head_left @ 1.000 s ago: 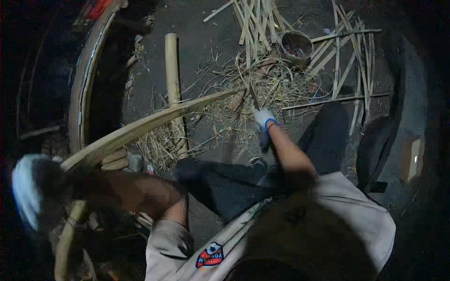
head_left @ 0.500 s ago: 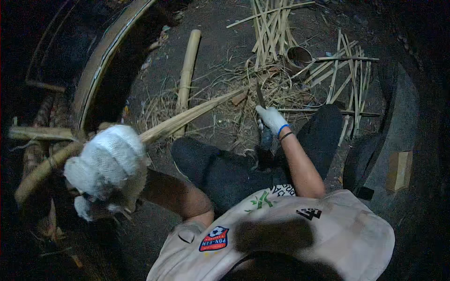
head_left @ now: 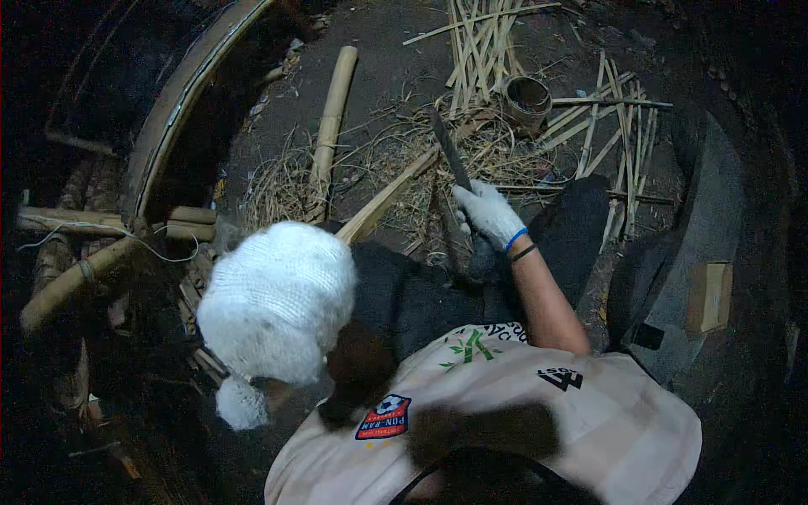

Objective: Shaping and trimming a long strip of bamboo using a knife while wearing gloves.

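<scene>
My left hand [head_left: 278, 303], in a white knit glove, is raised close to the camera and closed around a long split bamboo strip [head_left: 391, 198] that runs away toward the ground ahead. My right hand [head_left: 488, 215], also in a white glove, grips the handle of a dark long-bladed knife [head_left: 450, 151] pointing up and away, next to the strip's far end. Both sit above my dark-trousered legs.
Thin bamboo slats [head_left: 480, 42] lie in piles at the top and right [head_left: 619, 126]. A thick bamboo pole [head_left: 330, 126] lies on the dirt among shavings. A short bamboo cup [head_left: 528, 101] stands near the slats. A curved frame [head_left: 181, 109] and bamboo poles [head_left: 67, 282] are at the left.
My left hand has risen toward the camera and moved right along the strip. My right hand with the knife has lifted, the blade now pointing up.
</scene>
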The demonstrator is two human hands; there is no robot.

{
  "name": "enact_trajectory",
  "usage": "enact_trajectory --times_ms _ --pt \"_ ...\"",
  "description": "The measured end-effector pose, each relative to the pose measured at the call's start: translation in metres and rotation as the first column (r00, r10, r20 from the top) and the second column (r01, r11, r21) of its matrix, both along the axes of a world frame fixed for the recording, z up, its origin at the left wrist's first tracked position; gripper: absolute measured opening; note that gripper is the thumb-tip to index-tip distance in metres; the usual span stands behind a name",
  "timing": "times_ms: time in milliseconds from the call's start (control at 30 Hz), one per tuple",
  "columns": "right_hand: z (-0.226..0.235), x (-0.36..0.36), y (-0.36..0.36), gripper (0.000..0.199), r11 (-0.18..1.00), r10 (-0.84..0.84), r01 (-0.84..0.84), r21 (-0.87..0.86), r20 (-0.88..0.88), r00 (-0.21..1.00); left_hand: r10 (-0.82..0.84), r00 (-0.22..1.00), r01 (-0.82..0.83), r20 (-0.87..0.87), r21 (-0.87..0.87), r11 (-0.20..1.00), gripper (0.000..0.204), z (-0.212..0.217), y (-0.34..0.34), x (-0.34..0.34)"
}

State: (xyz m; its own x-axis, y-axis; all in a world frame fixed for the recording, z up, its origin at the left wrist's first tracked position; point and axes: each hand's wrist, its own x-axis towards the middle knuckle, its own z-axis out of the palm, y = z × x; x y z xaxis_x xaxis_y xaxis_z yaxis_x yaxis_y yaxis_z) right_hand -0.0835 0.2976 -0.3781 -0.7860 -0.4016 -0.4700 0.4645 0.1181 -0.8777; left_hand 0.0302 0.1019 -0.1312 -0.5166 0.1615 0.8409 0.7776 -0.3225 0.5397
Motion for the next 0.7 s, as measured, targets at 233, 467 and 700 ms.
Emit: enact_trajectory --times_ms 233,467,700 --pt "-0.013 0.007 -0.003 0.028 0.993 0.066 -0.047 0.109 -0.177 0.982 0.062 0.998 -0.063 0.021 0.092 0.994 0.039 -0.008 0.018 -0.002" --pt "0.006 0.023 -0.016 0.023 0.869 0.236 0.063 0.491 -0.522 0.82 0.12 0.992 -0.124 0.042 0.134 0.983 0.039 -0.012 0.025 0.002" --pt "0.008 0.034 -0.038 0.023 0.844 0.32 0.095 0.527 -0.639 0.7 0.183 0.982 -0.186 0.036 0.168 0.968 0.04 -0.013 0.03 -0.002"
